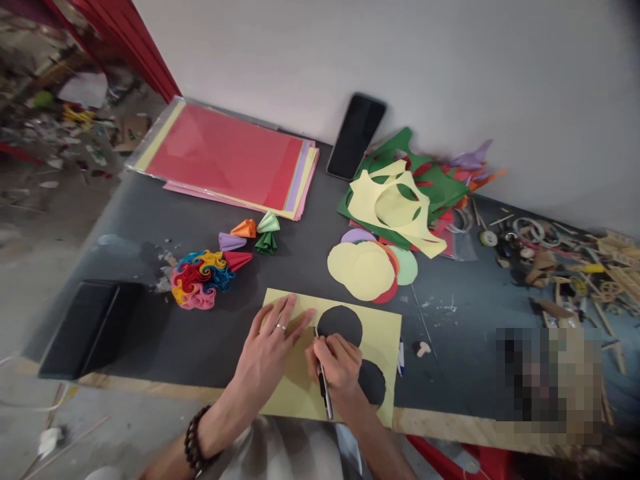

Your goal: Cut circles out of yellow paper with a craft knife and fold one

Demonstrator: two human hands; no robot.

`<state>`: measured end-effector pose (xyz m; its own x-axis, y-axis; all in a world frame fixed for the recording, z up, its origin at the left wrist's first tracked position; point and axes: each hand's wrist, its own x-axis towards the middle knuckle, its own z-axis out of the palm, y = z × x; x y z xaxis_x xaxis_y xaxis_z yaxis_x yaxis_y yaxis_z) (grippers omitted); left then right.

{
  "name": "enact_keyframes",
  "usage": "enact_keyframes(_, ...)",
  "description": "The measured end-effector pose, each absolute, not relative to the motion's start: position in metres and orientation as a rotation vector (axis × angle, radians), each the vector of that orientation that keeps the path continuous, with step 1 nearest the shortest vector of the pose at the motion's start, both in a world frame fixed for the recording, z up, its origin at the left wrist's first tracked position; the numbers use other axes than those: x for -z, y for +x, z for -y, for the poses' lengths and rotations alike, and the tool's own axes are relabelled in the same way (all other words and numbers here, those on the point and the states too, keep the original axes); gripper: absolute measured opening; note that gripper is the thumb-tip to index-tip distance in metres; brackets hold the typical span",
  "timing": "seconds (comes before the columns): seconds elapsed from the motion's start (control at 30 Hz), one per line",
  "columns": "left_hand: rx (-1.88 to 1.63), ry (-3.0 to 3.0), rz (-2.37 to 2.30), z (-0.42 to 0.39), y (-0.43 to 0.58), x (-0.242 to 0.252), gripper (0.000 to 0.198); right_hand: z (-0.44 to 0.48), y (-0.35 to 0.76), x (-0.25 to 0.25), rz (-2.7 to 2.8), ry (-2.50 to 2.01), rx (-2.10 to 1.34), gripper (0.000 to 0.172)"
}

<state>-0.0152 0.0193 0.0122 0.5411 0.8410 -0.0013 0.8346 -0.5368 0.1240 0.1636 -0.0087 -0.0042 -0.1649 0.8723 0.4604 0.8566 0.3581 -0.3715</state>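
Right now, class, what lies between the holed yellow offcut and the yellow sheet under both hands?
In the head view, overlapping paper circles, yellow ones uppermost, lie between the yellow offcut and the yellow sheet.

A craft workshop, by its wood scraps (607,288), stacked coloured paper (225,157) and littered floor (30,230).

Left hand (266,352) has a thin silvery ring (281,327), plus a chunky bracelet (194,437) of round, dark brown beads further up. Shirt (280,448) is kinda pale grey with darker bands, can't tell if that's stripes or folds. Forearms (371,427) are bare.
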Motion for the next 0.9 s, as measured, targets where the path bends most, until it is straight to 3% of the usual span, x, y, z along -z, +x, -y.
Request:
enact_keyframes(0.6, -0.099, 2.683, -1.464, -0.015, -0.015, -0.005, 0.079, 0.010, 0.161, 0.004, 2.026, -1.363, 0.040, 0.032)
enact_keyframes(0.77, -0.057, 2.671, -1.468, -0.009, -0.025, -0.012, 0.079, 0.014, 0.177, -0.009, 1.884, -1.389, 0.031, 0.020)
enact_keyframes(0.83, -0.028, 2.659, -1.466, -0.005, -0.033, -0.015, 0.081, 0.021, 0.191, -0.019, 1.764, -1.487, -0.058, 0.040)
enact_keyframes(0.9, -0.014, 2.641, -1.493, 0.001, -0.039, -0.015, 0.085, 0.031, 0.205, -0.027, 1.702, -1.653, -0.148, 0.046)
